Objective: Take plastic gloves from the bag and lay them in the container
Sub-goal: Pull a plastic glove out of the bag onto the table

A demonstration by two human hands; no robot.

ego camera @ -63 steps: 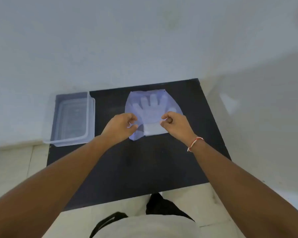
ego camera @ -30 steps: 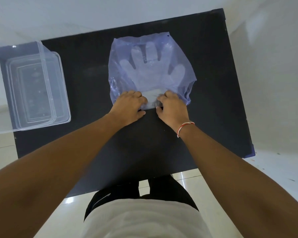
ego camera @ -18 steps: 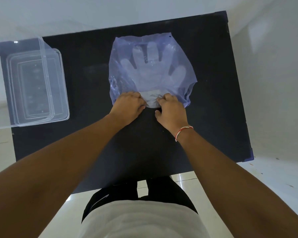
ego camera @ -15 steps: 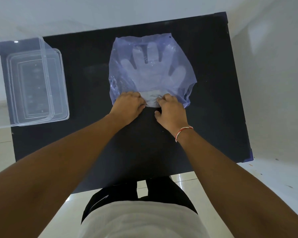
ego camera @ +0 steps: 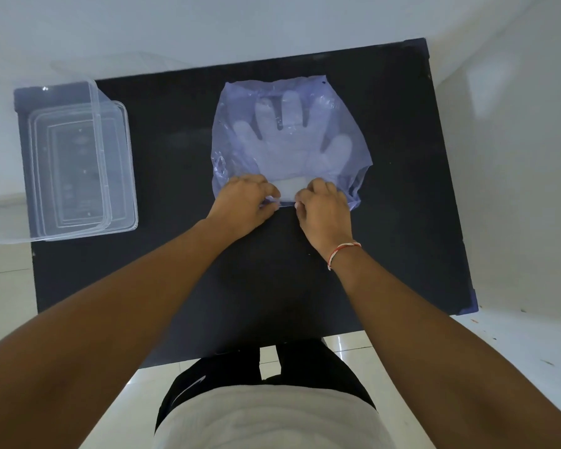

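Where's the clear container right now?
The container sits at the far left end of the black table, left of the bag, apart from both hands.

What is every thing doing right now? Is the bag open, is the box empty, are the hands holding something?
bag: lying flat on the black table, mouth toward the person, pinched at that edge.
gloves: inside the bag, white cuff edge showing at the mouth.
container: open, no gloves in it.
left hand: pinching the bag's edge.
right hand: pinching the bag's edge.
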